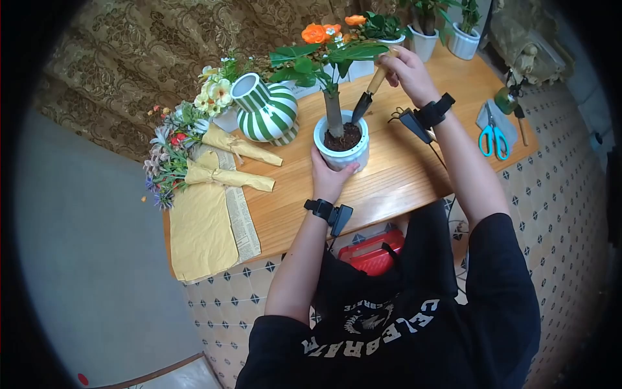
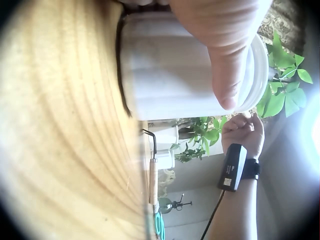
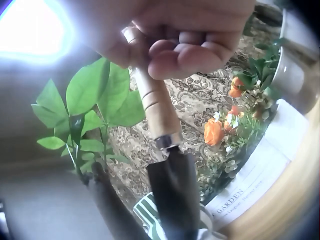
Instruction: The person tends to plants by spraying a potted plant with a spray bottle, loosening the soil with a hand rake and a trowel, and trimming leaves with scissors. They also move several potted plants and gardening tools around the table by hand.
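My left hand [image 1: 329,176] grips the near side of a white flower pot [image 1: 357,154], its thumb lying along the wall close to the rim in the left wrist view. In the pot stands a small tree with a thick bare trunk [image 1: 333,110] and broad green leaves, rooted in dark soil [image 1: 345,138]. My right hand [image 1: 411,72] holds a garden trowel [image 3: 162,117] by its wooden handle, fingers curled round the upper end. The trowel's black blade [image 1: 363,106] points down at the pot's far right rim, beside the trunk.
Left of the pot stand a green-striped vase [image 1: 280,111] and paper-wrapped bouquets [image 1: 227,176] by yellow paper [image 1: 201,227]. A hand rake [image 2: 153,180] lies on the right, with teal scissors [image 1: 495,139] and a spray bottle [image 1: 506,100] beyond. Potted plants [image 1: 424,44] line the back.
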The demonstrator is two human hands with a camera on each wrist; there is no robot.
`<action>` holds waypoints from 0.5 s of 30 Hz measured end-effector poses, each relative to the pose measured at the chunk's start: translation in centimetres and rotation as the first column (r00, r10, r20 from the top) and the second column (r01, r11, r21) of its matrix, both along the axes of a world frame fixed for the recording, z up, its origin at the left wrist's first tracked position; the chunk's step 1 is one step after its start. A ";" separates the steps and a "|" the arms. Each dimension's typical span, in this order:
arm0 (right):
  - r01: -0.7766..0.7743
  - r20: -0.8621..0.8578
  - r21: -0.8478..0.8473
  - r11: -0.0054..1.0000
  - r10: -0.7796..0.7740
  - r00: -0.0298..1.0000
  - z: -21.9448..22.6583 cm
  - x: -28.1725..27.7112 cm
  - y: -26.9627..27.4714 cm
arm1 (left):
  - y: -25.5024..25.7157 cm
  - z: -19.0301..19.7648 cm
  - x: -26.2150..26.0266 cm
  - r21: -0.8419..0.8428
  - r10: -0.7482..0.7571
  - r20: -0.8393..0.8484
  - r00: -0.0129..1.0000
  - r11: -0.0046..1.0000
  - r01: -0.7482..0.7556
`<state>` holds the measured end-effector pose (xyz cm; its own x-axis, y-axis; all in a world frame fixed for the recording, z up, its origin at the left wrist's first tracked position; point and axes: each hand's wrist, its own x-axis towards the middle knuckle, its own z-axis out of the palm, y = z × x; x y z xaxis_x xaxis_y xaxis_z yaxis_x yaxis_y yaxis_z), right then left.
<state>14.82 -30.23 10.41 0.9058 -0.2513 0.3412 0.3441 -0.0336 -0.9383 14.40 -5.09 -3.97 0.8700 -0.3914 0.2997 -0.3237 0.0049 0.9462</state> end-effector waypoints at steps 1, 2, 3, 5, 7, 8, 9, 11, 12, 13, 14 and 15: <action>-0.016 -0.029 -0.025 1.000 0.015 0.999 -0.5 0.5 -0.4 | 0.0 0.1 0.0 -0.006 -0.009 -0.017 1.000 1.000 0.008; -0.024 -0.038 0.029 0.999 0.026 0.999 -1.2 1.1 -0.9 | 0.0 0.2 -0.1 -0.013 -0.016 -0.033 0.999 1.000 0.015; -0.033 -0.046 0.083 0.996 0.037 0.998 -2.2 1.7 -1.3 | 0.0 0.3 -0.2 -0.022 -0.022 -0.047 0.999 1.000 0.021; -0.065 -0.039 0.206 0.976 0.074 0.996 -4.6 3.1 -1.9 | -0.1 0.5 -0.3 -0.040 -0.005 -0.049 0.999 0.999 0.003; -0.103 -0.053 0.383 0.918 0.133 0.990 -6.7 3.4 -1.6 | -0.4 0.5 -0.4 -0.098 -0.013 -0.074 0.997 0.995 0.006; -0.116 -0.064 0.470 0.875 0.165 0.984 -7.7 3.4 -1.2 | -0.3 0.5 -0.4 -0.081 -0.008 -0.072 0.997 0.997 0.002; -0.122 -0.033 0.550 0.826 0.167 0.985 -8.9 3.7 -1.0 | -0.2 0.4 -0.3 -0.064 -0.003 -0.073 0.997 0.998 -0.002; -0.146 0.009 0.617 0.774 0.178 0.984 -10.0 3.5 -1.1 | -0.2 0.2 -0.2 -0.045 0.011 -0.075 0.997 0.999 -0.015; -0.153 0.029 0.648 0.746 0.177 0.984 -10.4 3.3 -1.3 | -0.2 -0.1 0.0 -0.047 0.010 -0.074 0.997 0.999 -0.013; -0.180 0.110 0.669 0.722 0.143 0.984 -10.2 3.2 -1.4 | -0.2 -0.4 0.1 -0.051 0.006 -0.077 0.997 0.999 -0.010; -0.252 0.191 0.679 0.690 0.165 0.968 -9.9 2.9 -1.9 | -0.1 -0.4 0.0 -0.059 0.003 -0.078 0.997 0.998 -0.007; -0.261 0.223 0.675 0.690 0.145 0.964 -9.6 2.4 -2.2 | -0.2 -0.2 -0.2 -0.069 0.001 -0.104 0.995 0.998 -0.008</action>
<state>17.18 -32.43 0.79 0.9195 -0.2836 0.2723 0.3928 0.6923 -0.6053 14.24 -5.29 -4.13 0.8995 -0.3691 0.2338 -0.2238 0.0703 0.9721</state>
